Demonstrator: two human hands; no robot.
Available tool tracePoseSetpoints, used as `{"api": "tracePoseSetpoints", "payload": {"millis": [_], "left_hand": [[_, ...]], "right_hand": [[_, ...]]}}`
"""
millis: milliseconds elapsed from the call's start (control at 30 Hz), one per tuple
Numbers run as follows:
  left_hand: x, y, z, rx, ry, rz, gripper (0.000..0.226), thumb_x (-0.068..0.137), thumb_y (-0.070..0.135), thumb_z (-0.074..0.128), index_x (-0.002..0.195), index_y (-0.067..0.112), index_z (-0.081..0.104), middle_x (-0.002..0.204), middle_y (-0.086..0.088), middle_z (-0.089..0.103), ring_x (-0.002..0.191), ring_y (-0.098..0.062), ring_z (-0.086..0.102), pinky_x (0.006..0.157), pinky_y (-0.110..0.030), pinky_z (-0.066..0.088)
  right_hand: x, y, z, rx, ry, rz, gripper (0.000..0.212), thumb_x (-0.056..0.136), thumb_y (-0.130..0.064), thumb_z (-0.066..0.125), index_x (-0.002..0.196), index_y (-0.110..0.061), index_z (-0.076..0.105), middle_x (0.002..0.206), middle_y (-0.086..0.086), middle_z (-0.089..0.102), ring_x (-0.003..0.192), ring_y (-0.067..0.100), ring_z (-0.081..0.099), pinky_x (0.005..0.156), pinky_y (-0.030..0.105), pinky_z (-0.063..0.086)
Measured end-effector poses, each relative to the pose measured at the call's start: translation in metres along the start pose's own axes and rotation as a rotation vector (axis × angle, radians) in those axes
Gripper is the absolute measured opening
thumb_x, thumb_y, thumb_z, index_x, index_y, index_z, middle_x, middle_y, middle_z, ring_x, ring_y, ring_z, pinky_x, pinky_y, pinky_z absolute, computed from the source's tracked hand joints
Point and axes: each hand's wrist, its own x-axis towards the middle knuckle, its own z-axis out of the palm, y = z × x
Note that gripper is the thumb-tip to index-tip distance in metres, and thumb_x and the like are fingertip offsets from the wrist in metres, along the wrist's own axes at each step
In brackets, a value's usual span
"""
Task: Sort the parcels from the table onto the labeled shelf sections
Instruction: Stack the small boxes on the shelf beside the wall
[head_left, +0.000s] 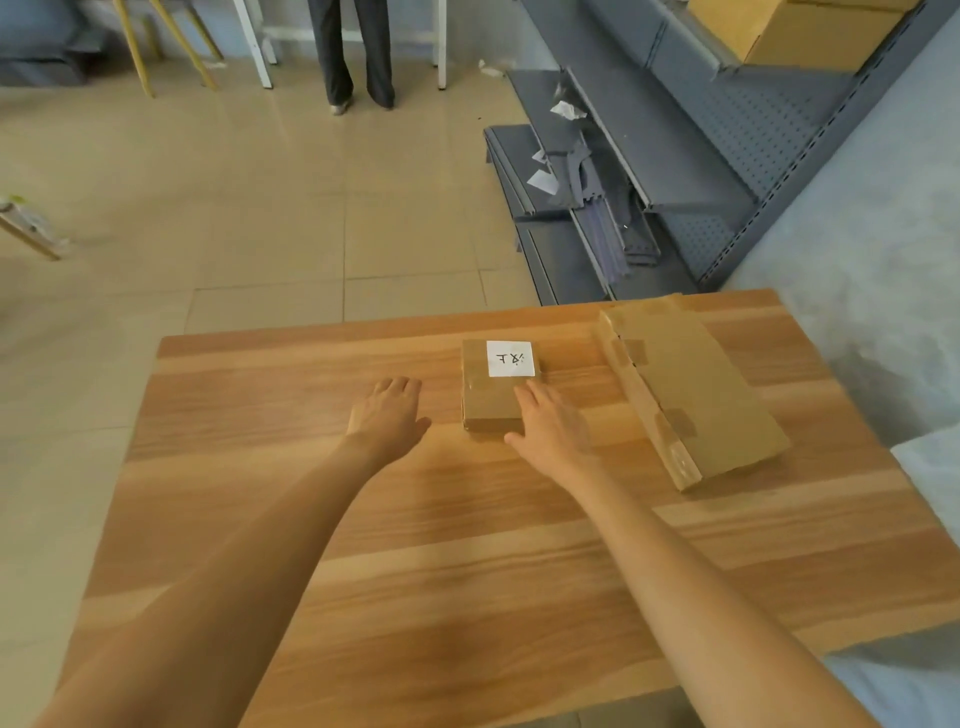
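Grip: left hand (388, 415) flat and loose, holding nothing; right hand (551, 423) spread, fingers resting on the small box (493, 400).
Box place: middle of the bench (311, 519).
Feel: looks light and stiff.
Hold: both side edges.

Head view, looking down, table (467, 545) close

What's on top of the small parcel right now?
A white label with handwriting, tape strips, and the right hand over its near right corner. That corner is covered.
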Motion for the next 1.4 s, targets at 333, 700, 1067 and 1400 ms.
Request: {"api": "tracePoseSetpoints", "payload": {"millis": [333,700,1067,1400], "left_hand": [[0.049,-0.032,0.032,-0.008,-0.107,0.030,0.056,0.096,0.035,0.052,0.144,0.011,0.035,0.146,-0.008,0.041,0.137,-0.027,0.033,0.107,-0.039,0.033],[0.065,-0.026,0.033,-0.060,-0.129,0.037,0.055,0.095,0.030,0.054,0.143,0.011,0.037,0.145,-0.009,0.044,0.136,-0.027,0.034,0.107,-0.039,0.035],[0.076,-0.001,-0.040,-0.297,0.047,0.041,0.063,0.089,0.038,0.064,0.143,0.015,0.041,0.145,-0.008,0.044,0.134,-0.026,0.039,0.104,-0.037,0.035],[0.070,0.039,-0.085,-0.773,-0.129,0.168,0.048,0.087,0.043,0.066,0.130,0.026,0.055,0.118,0.021,0.060,0.113,-0.003,0.054,0.099,-0.023,0.041]], "right_hand": [[0.060,0.007,0.055,0.041,-0.125,0.082,0.088,0.084,-0.032,0.072,0.152,-0.019,0.017,0.162,0.006,0.004,0.148,0.027,0.005,0.114,0.053,0.025],[0.064,0.026,0.054,0.161,0.001,0.022,0.062,0.092,-0.037,0.059,0.148,-0.022,0.037,0.158,-0.002,0.027,0.146,0.018,0.017,0.110,0.035,0.033],[0.075,0.065,-0.056,0.872,-0.063,0.135,0.016,0.096,-0.033,0.057,0.101,-0.027,0.070,0.095,-0.005,0.072,0.086,0.016,0.065,0.066,0.022,0.050],[0.049,0.087,-0.103,1.165,-0.373,0.160,0.032,0.101,-0.038,0.043,0.095,-0.023,0.071,0.090,-0.003,0.075,0.079,0.009,0.071,0.060,0.028,0.057]]}}
